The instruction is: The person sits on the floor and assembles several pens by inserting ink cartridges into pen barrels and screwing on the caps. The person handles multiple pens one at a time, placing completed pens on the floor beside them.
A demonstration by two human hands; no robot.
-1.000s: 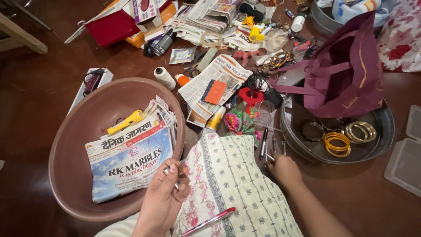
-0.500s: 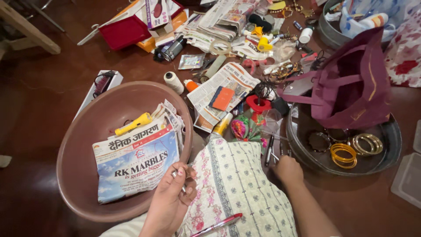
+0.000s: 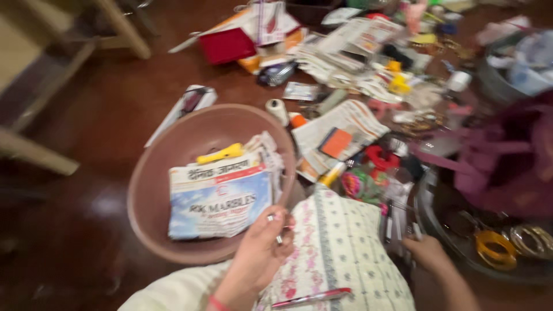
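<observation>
A home is shown, seen from a seat on a polished dark red floor. Household odds and ends are strewn from twelve to two o'clock: folded newspapers, a thread spool, bangles in a metal basin. Wooden furniture legs are seen at ten o'clock, and a brown plastic tub at centre.

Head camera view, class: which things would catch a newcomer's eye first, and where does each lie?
The big brown basin sits left of centre, holding a folded newspaper with a yellow torch behind it. The left hand hovers at its near rim, pinching small metallic items, while the right hand reaches among pens by the metal tray. Clutter covers the dark floor beyond.
</observation>
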